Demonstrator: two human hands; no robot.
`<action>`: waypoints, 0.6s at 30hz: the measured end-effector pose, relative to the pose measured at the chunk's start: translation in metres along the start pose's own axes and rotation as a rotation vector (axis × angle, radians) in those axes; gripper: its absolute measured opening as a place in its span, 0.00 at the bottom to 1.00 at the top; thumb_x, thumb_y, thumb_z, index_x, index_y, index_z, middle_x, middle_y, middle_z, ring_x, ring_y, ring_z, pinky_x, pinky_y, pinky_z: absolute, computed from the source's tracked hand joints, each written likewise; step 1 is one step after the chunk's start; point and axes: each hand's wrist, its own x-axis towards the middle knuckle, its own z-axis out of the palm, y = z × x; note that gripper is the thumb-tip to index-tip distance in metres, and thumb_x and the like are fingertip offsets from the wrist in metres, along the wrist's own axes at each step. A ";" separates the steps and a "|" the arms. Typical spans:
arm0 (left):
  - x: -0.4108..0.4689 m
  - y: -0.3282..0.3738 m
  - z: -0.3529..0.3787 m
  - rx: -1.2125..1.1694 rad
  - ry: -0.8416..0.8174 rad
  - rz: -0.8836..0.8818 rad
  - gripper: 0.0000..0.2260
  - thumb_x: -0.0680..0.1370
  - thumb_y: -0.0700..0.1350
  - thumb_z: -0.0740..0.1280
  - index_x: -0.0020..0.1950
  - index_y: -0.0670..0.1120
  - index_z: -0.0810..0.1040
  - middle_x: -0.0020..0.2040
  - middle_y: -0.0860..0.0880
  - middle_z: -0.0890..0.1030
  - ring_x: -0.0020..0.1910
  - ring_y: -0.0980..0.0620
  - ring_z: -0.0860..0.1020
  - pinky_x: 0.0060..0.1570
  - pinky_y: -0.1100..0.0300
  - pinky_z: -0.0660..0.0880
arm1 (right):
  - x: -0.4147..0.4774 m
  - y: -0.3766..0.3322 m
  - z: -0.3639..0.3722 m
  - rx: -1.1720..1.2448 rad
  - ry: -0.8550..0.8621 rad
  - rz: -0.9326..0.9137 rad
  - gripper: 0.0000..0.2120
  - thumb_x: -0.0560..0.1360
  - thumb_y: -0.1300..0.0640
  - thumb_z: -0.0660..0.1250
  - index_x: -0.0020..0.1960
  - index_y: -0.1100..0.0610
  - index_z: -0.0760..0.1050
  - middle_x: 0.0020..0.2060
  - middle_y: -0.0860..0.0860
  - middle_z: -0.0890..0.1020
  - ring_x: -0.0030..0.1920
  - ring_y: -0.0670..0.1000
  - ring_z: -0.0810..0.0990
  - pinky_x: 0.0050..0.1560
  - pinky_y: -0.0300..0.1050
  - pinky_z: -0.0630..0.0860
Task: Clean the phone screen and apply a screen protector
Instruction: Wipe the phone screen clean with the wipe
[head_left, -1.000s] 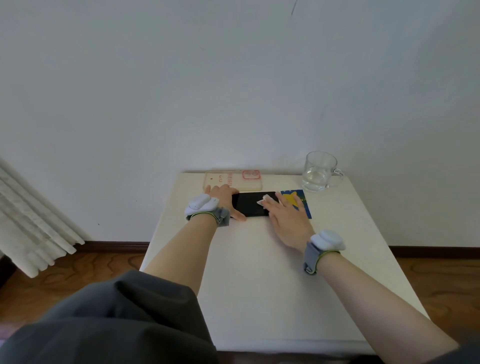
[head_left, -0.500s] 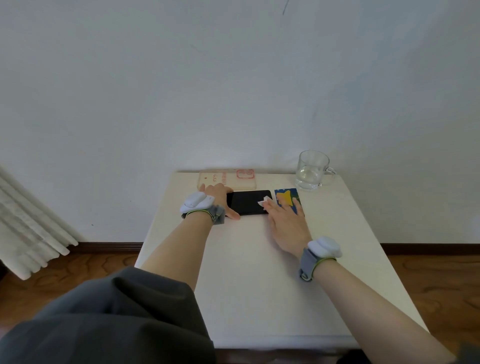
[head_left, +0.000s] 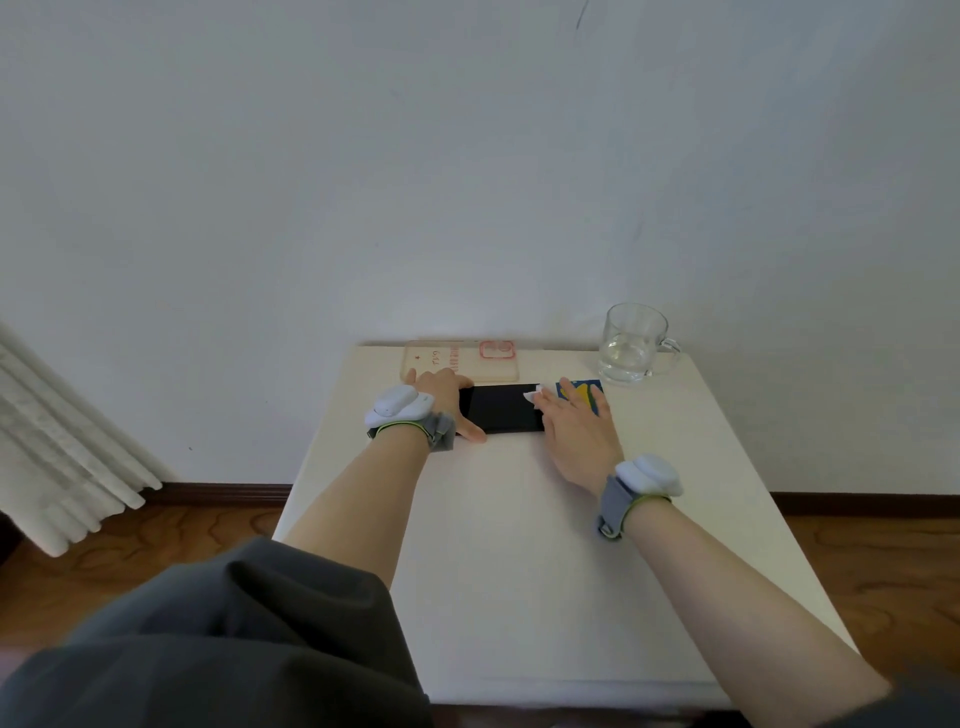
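Right now your left hand (head_left: 441, 388) lies across the left end of the phone (head_left: 501, 410). Its thumb stretches along the phone's near edge and its fingers bend over the far edge, so it grips that end and holds it down on the table (head_left: 519, 571). The phone lies flat with its dark screen up, reaching from your left hand across to the fingertips of your right hand (head_left: 574, 434).

Your right hand is spread flat, palm down, with its fingers straight and slightly apart. Its index finger presses a small white wipe (head_left: 531, 396) onto the right end of the screen, and nothing is clasped in that hand. Whether the wipe is folded or crumpled is too small to tell.

Under the outer fingers of your right hand, just beyond the phone's right end, lies a blue and yellow packet (head_left: 586, 391), partly covered by those fingers. Past your left hand's fingertips, against the wall, a clear phone case (head_left: 457, 358) with red print lies flat, just beside the phone's far edge. Beyond your right hand and further to the right stands a glass mug (head_left: 631, 345), upright, with a little water in it and its handle turned away from both hands. Each wrist carries a white device on a grey strap.
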 end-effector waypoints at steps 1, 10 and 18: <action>0.000 0.000 0.000 0.007 -0.005 0.004 0.38 0.66 0.61 0.74 0.72 0.52 0.66 0.67 0.49 0.71 0.67 0.44 0.68 0.71 0.50 0.54 | 0.007 0.000 -0.001 0.003 -0.010 -0.001 0.21 0.83 0.59 0.45 0.75 0.51 0.57 0.75 0.45 0.61 0.78 0.49 0.50 0.76 0.52 0.42; 0.000 -0.003 0.001 0.043 0.010 0.009 0.37 0.66 0.62 0.73 0.71 0.52 0.66 0.67 0.49 0.71 0.66 0.44 0.69 0.70 0.51 0.54 | -0.009 -0.004 0.008 0.009 0.028 0.002 0.22 0.82 0.58 0.46 0.75 0.50 0.56 0.76 0.44 0.57 0.78 0.48 0.49 0.76 0.52 0.41; 0.002 -0.001 0.003 0.075 0.006 0.023 0.38 0.66 0.63 0.72 0.72 0.53 0.64 0.67 0.49 0.70 0.66 0.45 0.68 0.69 0.51 0.56 | -0.007 -0.008 0.010 -0.031 0.053 0.038 0.22 0.81 0.60 0.47 0.75 0.52 0.58 0.76 0.46 0.60 0.78 0.49 0.49 0.77 0.52 0.43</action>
